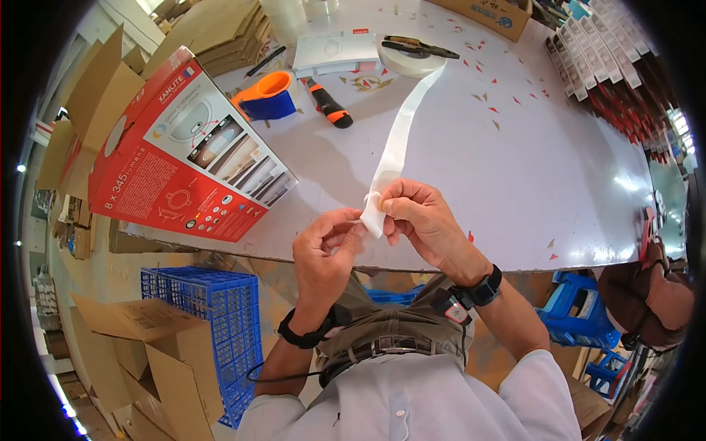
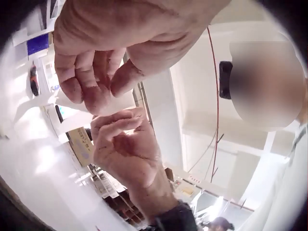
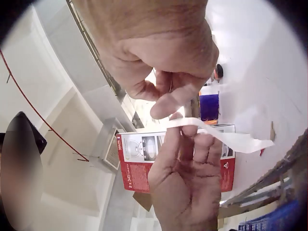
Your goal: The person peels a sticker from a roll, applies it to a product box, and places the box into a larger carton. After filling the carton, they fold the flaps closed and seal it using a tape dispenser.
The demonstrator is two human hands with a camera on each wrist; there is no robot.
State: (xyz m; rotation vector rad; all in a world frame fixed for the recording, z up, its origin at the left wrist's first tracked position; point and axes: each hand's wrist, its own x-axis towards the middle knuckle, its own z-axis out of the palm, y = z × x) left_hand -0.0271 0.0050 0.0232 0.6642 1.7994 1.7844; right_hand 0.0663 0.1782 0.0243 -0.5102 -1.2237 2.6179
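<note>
A white strip (image 1: pixel 397 140) runs from a white roll (image 1: pixel 413 62) at the back of the table down to both hands near the front edge. The right hand (image 1: pixel 426 224) pinches the strip close to its near end between thumb and fingers. The left hand (image 1: pixel 327 246) pinches the end's left side with thumb and index finger. In the right wrist view the strip (image 3: pixel 231 139) passes over the left hand's fingers (image 3: pixel 187 180), and its tail hangs off to the right. The left wrist view shows the two hands' fingertips close together at the strip.
A red and white box (image 1: pixel 184 154) stands at the table's left. Behind are an orange and blue tape dispenser (image 1: pixel 268 95), an orange and black cutter (image 1: pixel 329 106), a white box (image 1: pixel 336 51) and pliers (image 1: pixel 421 47) on the roll. A blue crate (image 1: pixel 235 323) is below left.
</note>
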